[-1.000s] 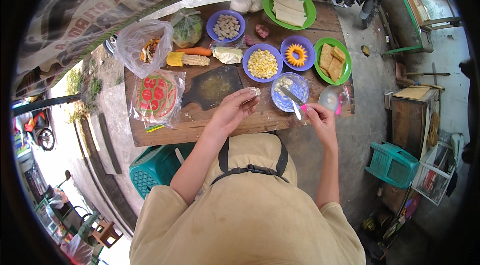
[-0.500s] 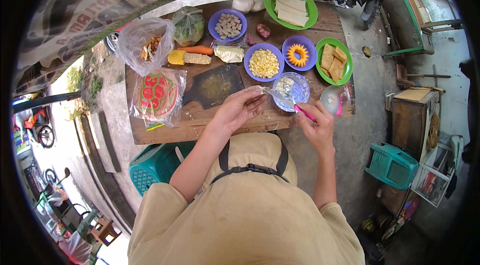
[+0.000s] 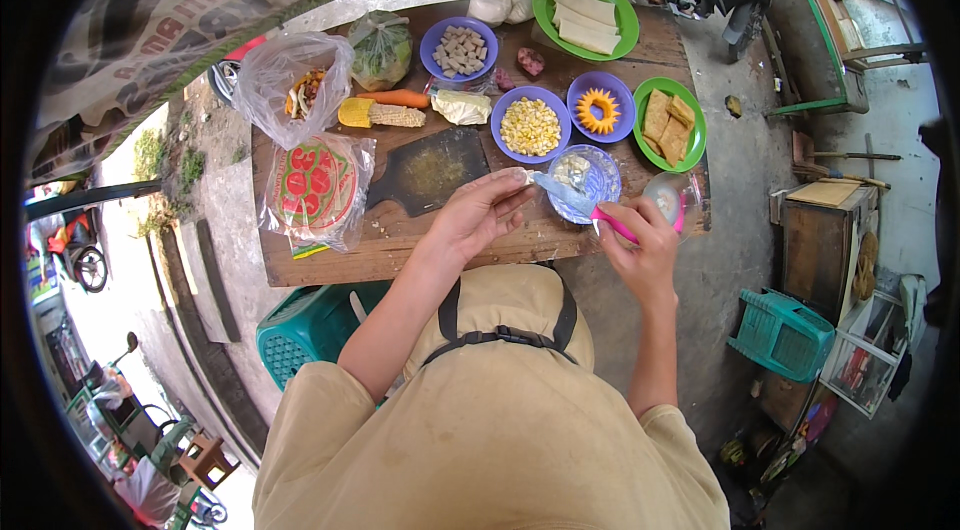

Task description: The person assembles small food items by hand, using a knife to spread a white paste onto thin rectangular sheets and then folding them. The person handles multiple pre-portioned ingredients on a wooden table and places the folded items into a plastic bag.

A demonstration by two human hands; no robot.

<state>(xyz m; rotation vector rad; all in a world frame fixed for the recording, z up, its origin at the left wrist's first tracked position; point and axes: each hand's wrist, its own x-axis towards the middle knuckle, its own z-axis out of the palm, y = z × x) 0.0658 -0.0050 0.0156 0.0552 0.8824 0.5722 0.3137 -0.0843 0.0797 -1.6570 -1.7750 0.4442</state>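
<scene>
My right hand (image 3: 640, 245) grips a pink-handled knife (image 3: 590, 207) whose blade points left over a clear patterned bowl (image 3: 598, 170) holding a few pale pieces. My left hand (image 3: 478, 215) reaches to the blade tip with fingers pinched on a small pale piece at the bowl's left rim. Both hands hover above the front edge of a wooden table (image 3: 330, 265). A dark cutting board (image 3: 430, 172) lies just left of my left hand.
Purple bowls hold corn kernels (image 3: 530, 126), brown cubes (image 3: 460, 50) and a yellow ring (image 3: 600, 108). Green plates carry pale slabs (image 3: 586, 12) and fried pieces (image 3: 670, 125). Plastic bags (image 3: 295, 95), a carrot and corn cob, a wrapped round packet (image 3: 315, 190). Green stools (image 3: 310, 330) stand below.
My right hand has brought the knife leftward over the clear bowl. My left hand moved right from the cutting board to meet the blade tip.
</scene>
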